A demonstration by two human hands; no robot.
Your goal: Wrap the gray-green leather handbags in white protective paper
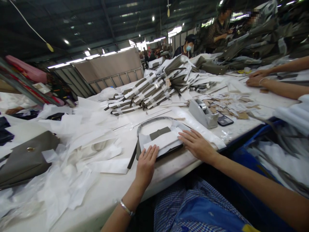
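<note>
A dark olive bag (160, 132) lies flat near the table's front edge, its handle wrapped in pale film and arching away from me. White paper (165, 140) covers much of it. My left hand (146, 162) rests flat on the paper's left end, fingers stretched out. At the right end my right hand (196, 145) lies with its fingers extended over the paper's edge. A dark strap (132, 157) hangs out at the bag's left side.
Beyond the bag are a grey tape dispenser (203, 113), a phone (225, 119), scattered tags (233, 104) and a pile of wrapped straps (147, 90). Loose white paper and another olive bag (27, 158) lie left. Another person's hands (259, 78) are at the right.
</note>
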